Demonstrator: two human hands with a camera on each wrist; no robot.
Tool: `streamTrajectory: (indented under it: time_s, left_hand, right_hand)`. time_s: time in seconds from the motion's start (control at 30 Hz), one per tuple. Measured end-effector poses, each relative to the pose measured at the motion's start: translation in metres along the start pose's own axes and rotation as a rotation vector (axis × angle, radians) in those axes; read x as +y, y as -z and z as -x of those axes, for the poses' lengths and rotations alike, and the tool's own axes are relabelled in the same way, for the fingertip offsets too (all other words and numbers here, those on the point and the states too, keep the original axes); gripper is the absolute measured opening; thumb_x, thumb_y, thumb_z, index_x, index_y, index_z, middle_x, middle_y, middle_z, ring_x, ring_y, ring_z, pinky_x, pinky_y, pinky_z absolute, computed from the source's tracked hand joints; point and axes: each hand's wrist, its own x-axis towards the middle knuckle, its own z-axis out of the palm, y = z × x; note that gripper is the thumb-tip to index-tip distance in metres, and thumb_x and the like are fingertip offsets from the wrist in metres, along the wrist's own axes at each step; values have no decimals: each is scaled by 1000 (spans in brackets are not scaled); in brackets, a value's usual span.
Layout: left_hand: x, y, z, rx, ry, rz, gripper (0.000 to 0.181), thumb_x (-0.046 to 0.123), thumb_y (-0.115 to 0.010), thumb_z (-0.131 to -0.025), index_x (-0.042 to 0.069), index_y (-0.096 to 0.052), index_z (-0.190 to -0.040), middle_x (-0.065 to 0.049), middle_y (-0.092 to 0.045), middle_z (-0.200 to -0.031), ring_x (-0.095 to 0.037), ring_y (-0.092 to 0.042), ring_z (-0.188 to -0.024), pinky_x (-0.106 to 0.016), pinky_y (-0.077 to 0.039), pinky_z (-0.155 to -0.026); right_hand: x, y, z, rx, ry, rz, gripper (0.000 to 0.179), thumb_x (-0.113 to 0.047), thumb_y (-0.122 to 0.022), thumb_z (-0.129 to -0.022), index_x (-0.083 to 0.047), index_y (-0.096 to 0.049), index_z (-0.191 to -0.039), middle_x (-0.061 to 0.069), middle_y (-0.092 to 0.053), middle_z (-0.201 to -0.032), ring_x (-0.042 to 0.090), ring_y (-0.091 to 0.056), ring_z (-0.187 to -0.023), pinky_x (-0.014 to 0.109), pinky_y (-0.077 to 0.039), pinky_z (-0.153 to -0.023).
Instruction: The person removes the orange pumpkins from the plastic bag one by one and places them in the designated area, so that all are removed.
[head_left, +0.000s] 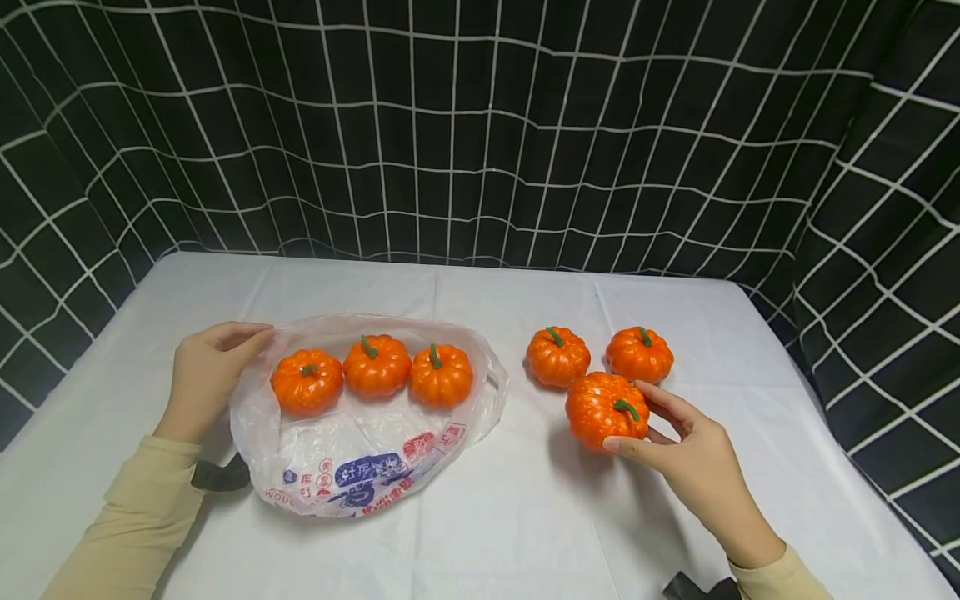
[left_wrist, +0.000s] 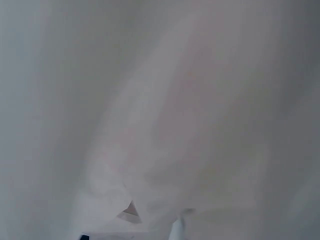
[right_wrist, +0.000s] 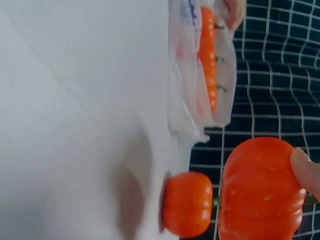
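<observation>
One ribbed orange pumpkin, likely light, stiff, slightly slippery and best gripped around its sides, is held above the worktop by the fingers of the right hand, while the left hand pinches the thin plastic bag by its rim.

Left, three pumpkins in the bag; right, two others, another seemingly before them.
</observation>
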Motion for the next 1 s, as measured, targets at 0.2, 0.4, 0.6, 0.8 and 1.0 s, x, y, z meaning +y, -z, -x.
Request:
streamTrajectory:
  time_s: [0.2, 0.4, 0.6, 0.8, 1.0]
  left_hand:
    - [-1, 0, 0, -4, 5, 3, 48, 45, -58, -98, 4, -71, -120, -18, -71, -120, -25, -58, -116, -22, -47, -91]
    - [-2, -1, 0, -4, 2, 4, 48, 45, -58, -98, 4, -71, -120, -18, -71, -120, -22, -58, -113, -18, -44, -87]
    - [-3, -1, 0, 0, -1, -2, 47, 45, -59, -97, 5, -71, -119, -18, -72, -118, -14, -57, -109, -20, -44, -88]
    - [-3, 0, 0, 4, -6, 2, 48, 45, -59, -97, 4, -71, -119, -19, -72, -118, -21, -59, -112, -19, -44, -88]
    - [-3, -1, 0, 0, -7, 12, 48, 44, -59, -97, 3, -71, -119, -19, -71, -119, -24, -59, -114, -14, -43, -86]
  right_hand:
    - [10, 15, -1, 56, -10, 21, 84, -28, -85, -79, -3, -43, -149, 20, -46, -151, 33, -42, -139, 3, -47, -80]
    - [20, 30, -5, 93, -45, 51, 87, -28, -84, -80, -3, -40, -150, 20, -45, -152, 36, -36, -143, 1, -46, -77]
    - [30, 44, -10, 125, -64, 110, 89, -33, -84, -80, -2, -40, -150, 25, -45, -150, 42, -32, -145, -3, -43, -74]
    - [42, 58, -18, 170, -70, 181, 88, -41, -81, -81, -5, -40, -151, 25, -48, -148, 42, -31, -146, 1, -44, -80]
    - [53, 70, -27, 207, -108, 175, 89, -43, -78, -84, -5, -36, -153, 27, -43, -151, 42, -30, -146, 52, -34, -114]
